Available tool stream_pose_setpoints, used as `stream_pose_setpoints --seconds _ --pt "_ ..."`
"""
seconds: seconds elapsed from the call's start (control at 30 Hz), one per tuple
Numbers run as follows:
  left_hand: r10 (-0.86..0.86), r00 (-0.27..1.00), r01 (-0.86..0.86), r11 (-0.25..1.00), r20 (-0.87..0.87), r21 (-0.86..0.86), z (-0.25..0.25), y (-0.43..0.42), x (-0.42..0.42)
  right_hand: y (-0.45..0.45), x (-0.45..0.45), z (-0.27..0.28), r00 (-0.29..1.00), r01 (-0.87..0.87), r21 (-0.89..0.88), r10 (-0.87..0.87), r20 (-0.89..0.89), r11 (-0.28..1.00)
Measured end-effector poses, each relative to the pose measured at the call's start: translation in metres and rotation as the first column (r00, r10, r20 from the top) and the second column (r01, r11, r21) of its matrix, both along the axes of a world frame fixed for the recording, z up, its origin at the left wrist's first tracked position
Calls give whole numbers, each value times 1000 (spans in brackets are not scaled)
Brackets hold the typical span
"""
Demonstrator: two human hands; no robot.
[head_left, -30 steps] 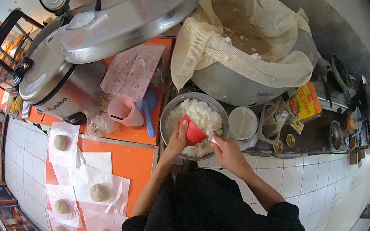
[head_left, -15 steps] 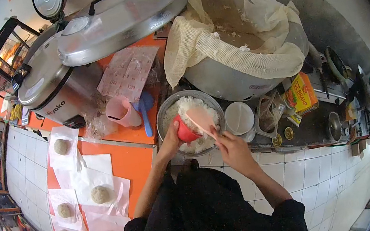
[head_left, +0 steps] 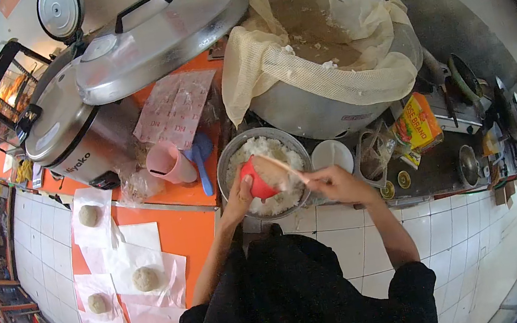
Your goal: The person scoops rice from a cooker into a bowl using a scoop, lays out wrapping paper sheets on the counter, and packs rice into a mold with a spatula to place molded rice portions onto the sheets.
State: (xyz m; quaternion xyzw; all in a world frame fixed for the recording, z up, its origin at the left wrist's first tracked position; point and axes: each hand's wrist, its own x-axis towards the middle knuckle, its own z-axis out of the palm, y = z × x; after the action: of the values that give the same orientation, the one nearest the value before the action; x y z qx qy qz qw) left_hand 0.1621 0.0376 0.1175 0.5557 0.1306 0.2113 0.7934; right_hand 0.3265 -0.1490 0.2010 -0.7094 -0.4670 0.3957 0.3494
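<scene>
A metal bowl (head_left: 226, 159) of white rice (head_left: 278, 204) is in front of me. My left hand (head_left: 237, 198) is closed around a red cup (head_left: 255, 185) held over the rice. My right hand (head_left: 335, 183) grips the handle of a pale pinkish rice paddle (head_left: 273, 171), whose blade lies across the mouth of the cup. The paddle's blade is slightly blurred, and the inside of the cup is hidden behind it.
A big pot lined with mesh cloth (head_left: 340, 82) stands behind the bowl. To the left are a rice cooker (head_left: 76, 148), a large lid (head_left: 160, 39), a pink cup (head_left: 170, 162), a blue scoop (head_left: 203, 169) and several rice mounds on paper (head_left: 146, 278).
The paddle came up out of the rice and swung over the red cup. My right hand moved to the right, while my left kept hold of the cup. The view shifted slightly.
</scene>
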Motion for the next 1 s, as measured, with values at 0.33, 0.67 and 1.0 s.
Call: stream_pose_setpoints --seconds 0.33,0.67,1.0 --pt "169 983 -177 979 77 98 -8 6 -5 -25 -57 3 947 314 54 -309 -89 948" --pt "101 995 -103 990 22 101 -4 3 3 4 -83 -16 953 238 256 -276 121 937" --pt "-41 997 43 999 -69 21 3 14 -4 9 -34 -16 990 73 88 -83 110 993"
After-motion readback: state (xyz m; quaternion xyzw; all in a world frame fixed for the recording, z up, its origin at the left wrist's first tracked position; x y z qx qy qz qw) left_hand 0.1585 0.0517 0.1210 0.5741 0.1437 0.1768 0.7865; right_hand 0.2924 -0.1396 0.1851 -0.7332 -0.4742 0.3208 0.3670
